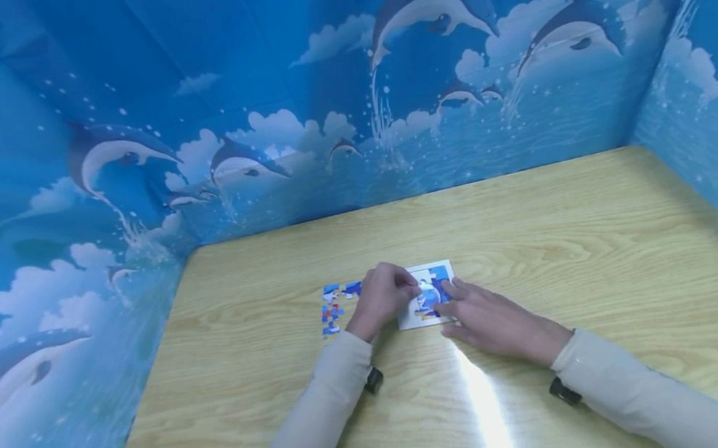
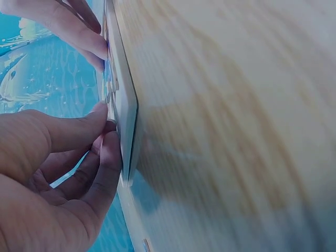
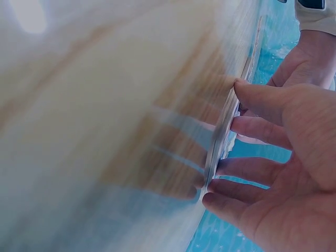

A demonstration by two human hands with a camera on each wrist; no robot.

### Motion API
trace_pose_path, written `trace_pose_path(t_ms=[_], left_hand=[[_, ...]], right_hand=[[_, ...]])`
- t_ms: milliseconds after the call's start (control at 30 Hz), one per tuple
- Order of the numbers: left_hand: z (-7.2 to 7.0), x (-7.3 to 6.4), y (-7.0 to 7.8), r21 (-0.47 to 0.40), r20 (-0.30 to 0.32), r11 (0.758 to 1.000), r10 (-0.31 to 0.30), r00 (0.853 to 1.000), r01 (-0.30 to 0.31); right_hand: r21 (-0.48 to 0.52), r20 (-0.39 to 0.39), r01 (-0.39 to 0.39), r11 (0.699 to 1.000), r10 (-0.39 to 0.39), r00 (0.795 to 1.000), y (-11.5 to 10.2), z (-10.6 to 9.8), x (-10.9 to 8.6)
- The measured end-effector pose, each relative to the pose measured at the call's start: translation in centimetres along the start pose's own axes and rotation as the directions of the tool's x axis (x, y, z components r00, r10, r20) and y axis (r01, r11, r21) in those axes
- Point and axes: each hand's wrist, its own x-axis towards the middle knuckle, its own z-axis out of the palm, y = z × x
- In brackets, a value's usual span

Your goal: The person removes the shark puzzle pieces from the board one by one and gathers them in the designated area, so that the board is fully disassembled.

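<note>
A white-framed jigsaw puzzle tray (image 1: 410, 320) lies flat on the table, partly filled with blue and white pieces. My left hand (image 1: 382, 297) is over its left side, thumb and fingertips pinching a puzzle piece that they mostly cover. In the left wrist view the fingertips (image 2: 109, 144) meet right at the tray's edge. Spread across the tray's right side, my right hand (image 1: 496, 317) rests its fingers on the frame and the fitted pieces. Seen from the right wrist, its thumb and fingers (image 3: 252, 170) are extended along the tray edge.
Loose puzzle pieces (image 1: 331, 313) lie in a group left of the tray, partly hidden behind the left hand. The wooden table (image 1: 565, 246) meets a blue dolphin-print curtain (image 1: 299, 157) at its back and sides. A bright glare streak crosses the tabletop in front of the tray.
</note>
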Motion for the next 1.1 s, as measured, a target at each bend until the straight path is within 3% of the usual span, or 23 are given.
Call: trace_pose_path(t_ms=[667, 1100], left_hand=[[-0.2, -0.1, -0.1, -0.063, -0.018, 0.998, -0.009, 1.000, 0.008], [-1.4, -0.4, -1.2, -0.063, -0.043, 0.998, -0.020, 0.999, 0.017]], right_hand=[[0.010, -0.002, -0.011, 1.000, 0.011, 1.000, 0.1, 0.2, 0.0], [-0.001, -0.019, 0.016, 1.000, -0.016, 1.000, 0.0, 0.0, 0.1]])
